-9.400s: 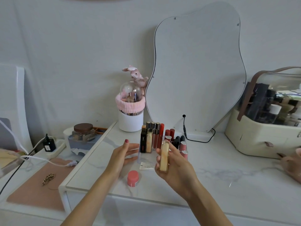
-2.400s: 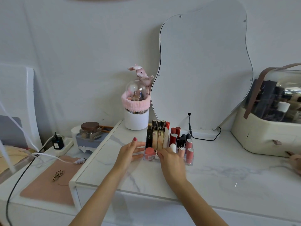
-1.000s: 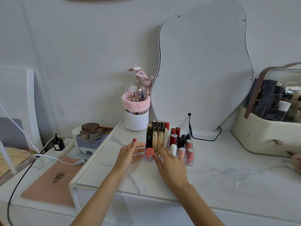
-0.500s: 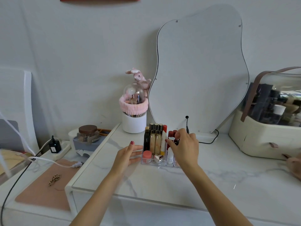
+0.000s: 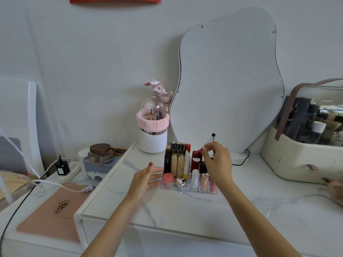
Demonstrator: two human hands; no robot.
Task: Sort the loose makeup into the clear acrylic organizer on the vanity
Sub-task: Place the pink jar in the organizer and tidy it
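The clear acrylic organizer stands on the white marble vanity top, in front of the mirror. It holds tall gold and black tubes, red lipsticks, a white stick and a small pink jar in its front left cell. My left hand rests open against the organizer's left side. My right hand hovers over the right rear cells with fingers loosely curled and nothing visible in them; it hides those cells.
A wavy mirror leans on the wall, its black cable trailing right. A white brush holder with a pink band stands behind left, a cream cosmetics case at right. Another person's hand shows at the right edge. A lower side table holds a jar and pink mat.
The loose tube and the pink jar went into the organizer. My right hand moved from the front cells to the right rear and has lifted slightly. My left hand stayed against the organizer's side.
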